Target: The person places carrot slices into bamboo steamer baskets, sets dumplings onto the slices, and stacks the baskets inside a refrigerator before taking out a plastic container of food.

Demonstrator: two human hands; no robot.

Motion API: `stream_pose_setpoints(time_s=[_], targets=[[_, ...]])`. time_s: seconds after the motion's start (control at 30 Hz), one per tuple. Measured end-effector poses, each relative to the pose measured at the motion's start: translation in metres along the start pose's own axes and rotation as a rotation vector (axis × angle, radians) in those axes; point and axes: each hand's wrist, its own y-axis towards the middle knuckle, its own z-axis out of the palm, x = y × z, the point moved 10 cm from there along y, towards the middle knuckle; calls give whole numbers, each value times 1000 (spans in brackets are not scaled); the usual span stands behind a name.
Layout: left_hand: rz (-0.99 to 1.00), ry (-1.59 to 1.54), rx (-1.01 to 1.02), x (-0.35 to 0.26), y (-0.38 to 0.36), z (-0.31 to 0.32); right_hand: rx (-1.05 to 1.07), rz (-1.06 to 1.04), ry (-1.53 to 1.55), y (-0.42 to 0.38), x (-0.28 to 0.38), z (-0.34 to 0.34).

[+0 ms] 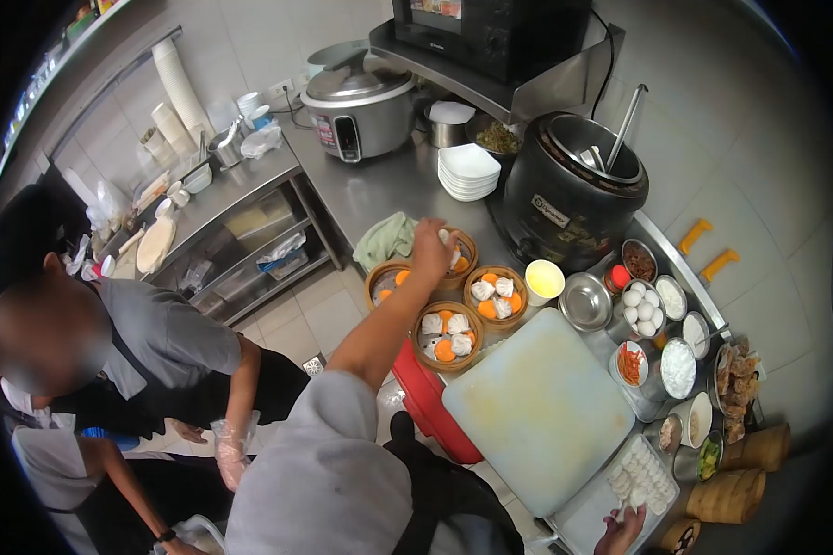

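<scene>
The person's left hand is stretched out over a cluster of bamboo steamer baskets, its grip closed on a small pale dumpling above the far basket. Just beside that basket sit three more: a left basket holding orange pieces, a right basket with white dumplings and orange slices, and a near basket filled the same way. All four stand close together on the steel tabletop, and a green cloth lies just behind them.

The right hand is low at the bottom edge, resting at a tray of white dumplings; whether its grip is closed or loose cannot be told.

Between the two hands lies a large pale cutting board, partly over a red container. To the right stand a bowl of eggs, a steel bowl and a cup of yellow sauce. Behind them is a black soup warmer with a ladle, a stack of white plates and a rice cooker.

At the left, another person in a grey shirt bends down, one gloved hand hanging low.
</scene>
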Motion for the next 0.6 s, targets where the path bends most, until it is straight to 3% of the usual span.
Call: stream_pose_setpoints(time_s=[0.07,0.1,0.13,0.17,0.2,0.23,0.27,0.3,0.37,0.4,0.43,0.47,0.5,0.53,0.57,0.6], targets=[[-353,-329,301,-57,-24,9,272,-165,-92,-9,32,82],[-322,-558,549,-51,-77,74,315,-309,-184,-7,35,110],[-344,-446,867,-121,-101,46,425,-379,-279,-12,37,152],[-315,-578,955,-145,-145,56,508,-408,-196,-30,43,194],[-367,-713,1107,-177,-171,44,616,-711,-406,-51,62,239],[-562,-880,1221,-199,-193,30,657,-745,-520,-75,78,281],[-736,-865,1186,-196,-210,25,752,-755,-451,-86,79,317],[-749,-860,1179,-191,-215,20,840,-823,-449,-98,79,351],[-917,-834,855,-150,-208,6,1005,-988,-458,-131,85,413],[-1000,-776,642,-123,-200,-6,1124,-747,-262,-134,74,437],[-953,-750,441,-112,-176,-32,1141,-672,-252,-121,46,464],[-800,-662,299,-71,-177,-25,1187,-427,-97,-110,19,489],[-951,-741,305,-76,-162,-50,1084,-435,-151,-117,17,508],[-710,-574,184,-54,-147,-61,979,-442,-206,-134,18,527],[-761,-538,112,-50,-137,-81,873,-590,-274,-155,34,539],[-774,-466,79,-37,-130,-92,854,-576,-327,-163,29,557]])
